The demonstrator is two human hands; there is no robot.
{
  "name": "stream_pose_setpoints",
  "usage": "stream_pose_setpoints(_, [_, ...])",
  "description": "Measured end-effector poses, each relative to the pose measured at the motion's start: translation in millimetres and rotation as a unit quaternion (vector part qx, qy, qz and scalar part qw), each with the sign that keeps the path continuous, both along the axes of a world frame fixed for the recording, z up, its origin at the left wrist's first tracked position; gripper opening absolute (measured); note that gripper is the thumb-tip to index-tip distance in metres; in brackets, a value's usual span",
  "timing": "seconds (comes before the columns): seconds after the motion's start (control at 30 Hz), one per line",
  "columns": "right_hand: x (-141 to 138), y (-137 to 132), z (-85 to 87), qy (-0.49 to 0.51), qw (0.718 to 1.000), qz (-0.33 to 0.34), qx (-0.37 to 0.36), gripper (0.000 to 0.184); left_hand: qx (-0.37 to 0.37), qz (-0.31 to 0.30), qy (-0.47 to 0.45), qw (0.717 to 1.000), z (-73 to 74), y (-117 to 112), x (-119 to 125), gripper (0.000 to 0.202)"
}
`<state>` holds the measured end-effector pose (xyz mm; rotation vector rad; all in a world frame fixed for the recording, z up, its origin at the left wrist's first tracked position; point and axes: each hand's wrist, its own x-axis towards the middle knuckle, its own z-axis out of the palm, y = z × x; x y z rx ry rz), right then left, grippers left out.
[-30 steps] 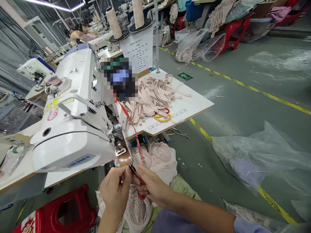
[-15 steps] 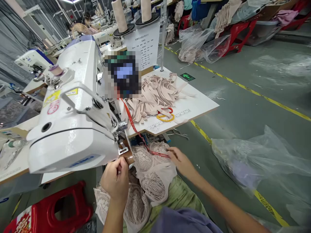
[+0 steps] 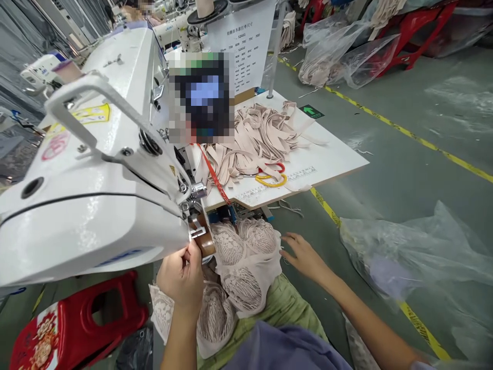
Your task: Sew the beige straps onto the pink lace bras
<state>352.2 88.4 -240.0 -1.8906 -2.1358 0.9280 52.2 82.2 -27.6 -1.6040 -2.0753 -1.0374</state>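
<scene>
My left hand (image 3: 181, 272) is closed in a pinch just below the presser foot (image 3: 198, 230) of a white sewing machine (image 3: 115, 216), beside its brown curved bed (image 3: 208, 245). What the fingertips hold is hidden. On my lap and under the machine lie several beige lace bras (image 3: 243, 290), their cups facing up. My right hand (image 3: 304, 254) is open, its fingers apart, close to the right edge of the bras. A red ribbon (image 3: 215, 177) runs down from beside the machine over the table edge.
Beige fabric strips (image 3: 254, 133) are heaped on the white table (image 3: 331, 159), with red-and-yellow-handled scissors (image 3: 271, 180) and a printed ruler in front. A printed sheet (image 3: 246, 56) stands behind. A red stool (image 3: 88, 318) is at lower left, plastic bags (image 3: 416, 257) on the floor at right.
My right hand has let go of the red ribbon and opened, moving slightly right; the ribbon now hangs down at the table edge. My left hand stays pinched by the presser foot. The view has shifted.
</scene>
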Motion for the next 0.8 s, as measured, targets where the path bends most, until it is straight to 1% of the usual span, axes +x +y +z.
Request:
stream_pose_setpoints(0.1, [-4.8,3.1,3.1,0.013,1.0,-0.001,-0.002,0.046,-0.005,0.008,0.008,1.0,0.8,0.9,1.1,0.04])
stream_pose_setpoints(0.23, [-4.8,3.8,4.4,0.042,0.999,-0.009,-0.012,0.045,-0.019,0.018,0.01,1.0,0.6,1.2,1.4,0.044])
stream_pose_setpoints(0.3, [-7.3,4.0,9.5,0.069,0.997,-0.02,-0.017,0.041,-0.025,0.021,0.017,0.999,-0.3,0.7,0.7,0.042])
stream_pose_setpoints(0.33, [-10.7,4.6,15.6,0.086,0.996,-0.028,-0.017,0.037,-0.024,0.021,0.021,0.999,-0.7,0.4,0.2,0.039])
stream_pose_setpoints(0.4, [-24.0,7.1,37.2,0.134,0.99,-0.036,-0.006,0.029,-0.018,0.02,0.028,0.999,-1.3,-0.3,-0.5,0.034])
stream_pose_setpoints(0.47, [-46.5,12.0,71.9,0.201,0.979,-0.019,0.024,0.023,-0.026,0.021,0.031,0.999,-0.9,-0.8,-0.8,0.032])
stream_pose_setpoints(0.53, [-76.0,20.2,114.5,0.271,0.959,0.031,0.078,0.018,-0.042,0.028,0.035,0.998,0.9,-0.9,-0.5,0.033])
stream_pose_setpoints(0.57, [-91.9,25.4,136.0,0.308,0.941,0.059,0.124,0.016,-0.052,0.035,0.038,0.997,2.3,-0.8,-0.4,0.034])
stream_pose_setpoints(0.63, [-122.5,37.4,173.1,0.347,0.905,0.129,0.208,0.021,-0.077,0.047,0.047,0.995,5.5,-0.3,-0.5,0.036])
stream_pose_setpoints(0.67, [-135.8,43.5,187.1,0.349,0.892,0.157,0.239,0.025,-0.09,0.05,0.052,0.993,7.2,0.0,-0.9,0.037])
stream_pose_setpoints(0.7, [-147.2,49.3,197.4,0.347,0.883,0.178,0.262,0.028,-0.101,0.052,0.056,0.992,8.7,0.3,-1.6,0.038])
stream_pose_setpoints(0.73, [-156.5,54.6,204.3,0.346,0.876,0.189,0.279,0.029,-0.11,0.051,0.059,0.991,10.0,0.5,-2.8,0.039])
stream_pose_setpoints(0.8, [-168.2,62.7,210.1,0.349,0.87,0.195,0.289,0.028,-0.122,0.044,0.07,0.989,12.3,0.8,-6.5,0.041])
